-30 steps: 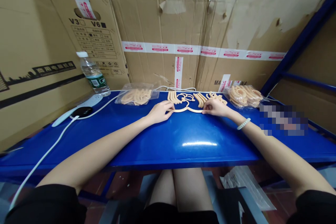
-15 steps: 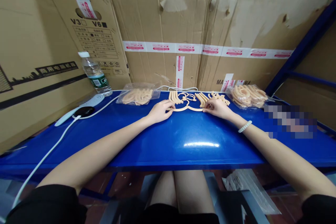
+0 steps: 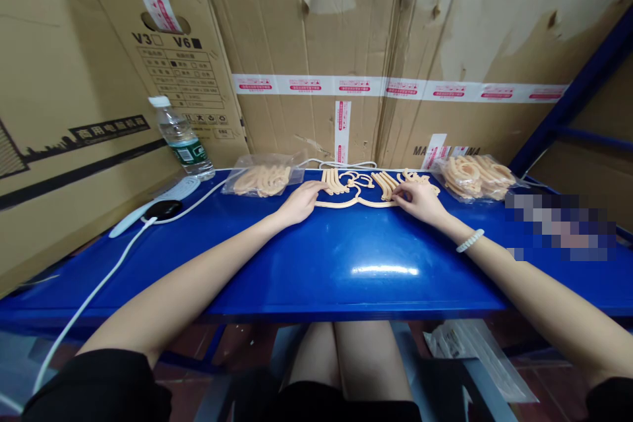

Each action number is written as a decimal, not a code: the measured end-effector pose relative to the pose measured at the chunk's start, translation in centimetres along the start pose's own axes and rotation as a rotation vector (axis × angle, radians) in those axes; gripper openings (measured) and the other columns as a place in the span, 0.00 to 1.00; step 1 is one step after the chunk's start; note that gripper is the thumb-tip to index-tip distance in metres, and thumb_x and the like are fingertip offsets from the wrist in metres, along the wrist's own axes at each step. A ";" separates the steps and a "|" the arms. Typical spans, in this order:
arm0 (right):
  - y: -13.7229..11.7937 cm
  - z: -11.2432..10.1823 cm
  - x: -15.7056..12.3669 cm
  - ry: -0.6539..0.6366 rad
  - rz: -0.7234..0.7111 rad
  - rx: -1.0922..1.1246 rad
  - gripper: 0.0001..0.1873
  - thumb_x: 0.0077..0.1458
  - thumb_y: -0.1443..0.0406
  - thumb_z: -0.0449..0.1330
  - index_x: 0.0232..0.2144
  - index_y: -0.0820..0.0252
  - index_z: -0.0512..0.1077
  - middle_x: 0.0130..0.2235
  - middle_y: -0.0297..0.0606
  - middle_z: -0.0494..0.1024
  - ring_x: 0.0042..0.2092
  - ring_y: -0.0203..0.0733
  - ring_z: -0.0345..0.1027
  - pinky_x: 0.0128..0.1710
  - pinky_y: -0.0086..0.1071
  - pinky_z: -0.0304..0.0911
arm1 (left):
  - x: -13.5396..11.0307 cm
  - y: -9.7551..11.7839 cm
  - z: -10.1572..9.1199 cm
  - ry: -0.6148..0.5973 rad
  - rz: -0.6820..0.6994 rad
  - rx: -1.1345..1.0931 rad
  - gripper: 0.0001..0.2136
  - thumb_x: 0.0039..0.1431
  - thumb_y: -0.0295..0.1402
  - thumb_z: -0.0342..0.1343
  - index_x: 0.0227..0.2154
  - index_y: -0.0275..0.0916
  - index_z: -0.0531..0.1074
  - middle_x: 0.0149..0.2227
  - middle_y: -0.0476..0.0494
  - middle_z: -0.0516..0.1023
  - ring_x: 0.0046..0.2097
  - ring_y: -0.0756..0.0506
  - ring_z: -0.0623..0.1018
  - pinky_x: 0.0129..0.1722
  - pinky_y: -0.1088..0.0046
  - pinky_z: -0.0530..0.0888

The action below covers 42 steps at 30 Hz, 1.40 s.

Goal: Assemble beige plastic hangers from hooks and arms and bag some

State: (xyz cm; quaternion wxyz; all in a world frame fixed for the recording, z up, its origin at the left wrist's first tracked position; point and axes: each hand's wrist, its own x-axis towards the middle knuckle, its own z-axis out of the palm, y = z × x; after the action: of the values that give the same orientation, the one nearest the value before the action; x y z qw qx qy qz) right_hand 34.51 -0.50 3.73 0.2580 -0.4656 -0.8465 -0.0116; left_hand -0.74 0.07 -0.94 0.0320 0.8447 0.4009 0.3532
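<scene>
A peach plastic hanger-shaped piece (image 3: 357,202) lies flat on the blue table (image 3: 346,264). My left hand (image 3: 299,203) pinches its left end with the fingers closed. My right hand (image 3: 420,201) presses closed fingers on its right end. Just behind the piece lie loose curved peach strips (image 3: 333,181), a second small group of strips (image 3: 388,184) and small looped parts (image 3: 359,179).
Two clear bags of peach parts sit at the back, one on the left (image 3: 262,179) and one on the right (image 3: 475,177). A water bottle (image 3: 182,138), a white cable (image 3: 99,283) and a black device (image 3: 161,209) are at the left. Cardboard boxes (image 3: 316,46) wall the back.
Both hands stay on the ends of the hanger-shaped piece and have slid slightly farther back with it. The view has shifted a little.
</scene>
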 end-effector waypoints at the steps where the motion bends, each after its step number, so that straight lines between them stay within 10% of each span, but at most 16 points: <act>1: 0.2 0.0 0.0 0.022 0.014 0.000 0.09 0.55 0.67 0.58 0.33 0.62 0.78 0.31 0.41 0.78 0.31 0.42 0.68 0.33 0.33 0.60 | 0.0 -0.2 0.1 -0.010 -0.005 0.002 0.21 0.61 0.21 0.43 0.51 0.38 0.74 0.55 0.40 0.77 0.60 0.41 0.73 0.64 0.54 0.68; 12: 1.6 -0.4 1.2 0.180 0.085 0.056 0.13 0.56 0.68 0.56 0.38 0.62 0.81 0.34 0.41 0.82 0.35 0.45 0.74 0.39 0.35 0.66 | 0.1 -0.9 0.5 -0.098 -0.031 -0.014 0.22 0.64 0.24 0.42 0.54 0.40 0.74 0.58 0.43 0.76 0.63 0.41 0.72 0.64 0.53 0.67; 29: -3.0 4.2 10.7 -0.208 0.037 -0.012 0.02 0.47 0.68 0.68 0.24 0.61 0.81 0.28 0.42 0.81 0.34 0.45 0.73 0.38 0.34 0.63 | 0.7 -0.6 -0.1 -0.044 -0.106 -0.055 0.23 0.55 0.15 0.44 0.42 0.39 0.81 0.51 0.43 0.81 0.55 0.42 0.78 0.60 0.59 0.72; 42: -1.5 0.5 10.7 0.246 0.398 0.717 0.14 0.50 0.59 0.67 0.32 0.67 0.78 0.20 0.32 0.71 0.22 0.31 0.59 0.24 0.27 0.57 | 1.3 -1.4 -0.6 -0.002 -0.094 -0.035 0.10 0.57 0.19 0.57 0.32 0.39 0.81 0.41 0.41 0.80 0.45 0.41 0.79 0.53 0.59 0.74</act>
State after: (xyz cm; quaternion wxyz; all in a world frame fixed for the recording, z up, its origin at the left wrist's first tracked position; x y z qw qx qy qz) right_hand 28.44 7.17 8.42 0.4997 -0.4957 -0.6537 0.2781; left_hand -1.46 1.78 -0.16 0.0638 0.8246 0.4340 0.3572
